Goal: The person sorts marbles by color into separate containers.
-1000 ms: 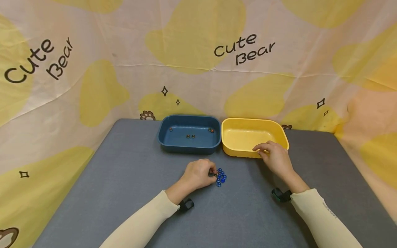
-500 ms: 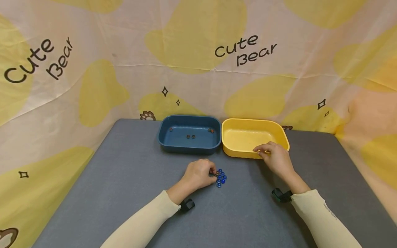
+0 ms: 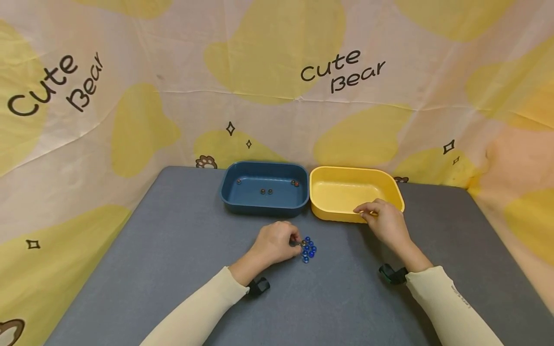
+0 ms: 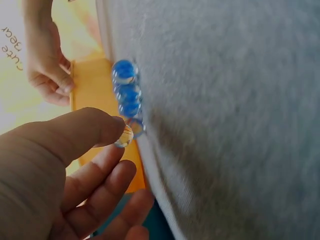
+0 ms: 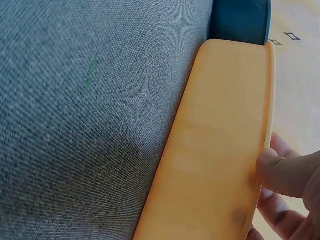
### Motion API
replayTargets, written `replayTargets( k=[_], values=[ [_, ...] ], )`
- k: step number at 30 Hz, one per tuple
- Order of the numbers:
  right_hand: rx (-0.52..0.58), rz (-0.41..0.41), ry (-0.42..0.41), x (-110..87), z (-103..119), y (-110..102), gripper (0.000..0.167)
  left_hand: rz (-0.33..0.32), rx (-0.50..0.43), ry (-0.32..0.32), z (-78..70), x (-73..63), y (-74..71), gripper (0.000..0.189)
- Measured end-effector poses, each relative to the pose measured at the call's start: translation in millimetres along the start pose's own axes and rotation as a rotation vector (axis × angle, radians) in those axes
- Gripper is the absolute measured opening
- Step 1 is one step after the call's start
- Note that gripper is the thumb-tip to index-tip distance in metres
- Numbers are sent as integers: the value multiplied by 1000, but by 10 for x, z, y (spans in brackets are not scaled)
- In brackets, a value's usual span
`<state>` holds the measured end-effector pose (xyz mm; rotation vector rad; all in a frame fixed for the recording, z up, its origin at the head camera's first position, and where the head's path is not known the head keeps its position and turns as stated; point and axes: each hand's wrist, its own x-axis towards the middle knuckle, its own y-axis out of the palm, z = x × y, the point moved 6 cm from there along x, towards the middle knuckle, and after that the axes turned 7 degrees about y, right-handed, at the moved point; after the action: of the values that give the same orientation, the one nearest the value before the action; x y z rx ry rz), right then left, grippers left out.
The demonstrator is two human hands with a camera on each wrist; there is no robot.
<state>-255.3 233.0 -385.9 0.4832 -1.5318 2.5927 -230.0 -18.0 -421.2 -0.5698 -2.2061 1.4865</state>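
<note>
In the left wrist view, the thumb and a finger of my left hand pinch a clear marble with an orange-brown tint. Beside these fingertips, several blue glass marbles lie in a tight cluster on the grey table. My right hand grips the near rim of a yellow tub. In the right wrist view, its thumb presses the outer wall while the fingers reach over to the inner side. No marbles show inside the yellow tub from the head view.
Left of the yellow tub stands a dark blue tub with several brownish marbles on its floor. Both tubs sit side by side at the back of the grey table. A patterned cloth hangs behind them.
My left hand has drawn back very slightly to the left, and a brownish marble at its fingertips shows a little more. My right hand stays on the yellow tub's rim.
</note>
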Motion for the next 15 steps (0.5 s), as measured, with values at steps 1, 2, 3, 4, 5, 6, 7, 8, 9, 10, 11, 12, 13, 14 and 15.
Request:
replayTargets(
  k=[1,2,3,4,5,6,7,8,9,10,11,12,13,14,15],
  values=[
    [1,1,3,-3,1,1,15,-5,1,-2,12,-4,-15,9],
    [2,2,6,-5,3,1,15,-10,4,-1,21,-7,-34,9],
    [2,2,9,-8,4,1,15,-15,5,0,33,-9,-52,9],
    [3,2,11,-10,6,0,15,-19,7,-1,44,-12,-74,9],
    [1,2,13,-11,8,0,15,-26,8,-1,55,-14,-98,9],
    [-1,2,14,-11,9,2,15,-33,7,-1,66,-16,-122,10],
    [-3,2,16,-11,10,4,15,-40,7,-3,78,-18,-147,10],
    [-6,3,18,-10,12,4,15,-48,5,-5,90,-19,-174,10],
    [-10,4,20,-9,13,5,15,-57,1,-7,102,-21,-201,10],
    [-14,6,21,-7,15,8,15,-66,-3,-10,115,-24,-229,10],
    [-18,8,24,-4,15,11,15,-74,-7,-14,132,-25,-255,11],
    [-20,11,28,-1,14,14,16,-81,-10,-19,150,-26,-281,10],
    [-23,14,31,2,14,17,16,-88,-13,-25,168,-27,-306,10],
    [-24,17,34,5,15,19,16,-97,-18,-29,187,-28,-334,9],
    [-28,20,37,9,16,24,16,-105,-24,-31,206,-28,-361,9]
  ],
)
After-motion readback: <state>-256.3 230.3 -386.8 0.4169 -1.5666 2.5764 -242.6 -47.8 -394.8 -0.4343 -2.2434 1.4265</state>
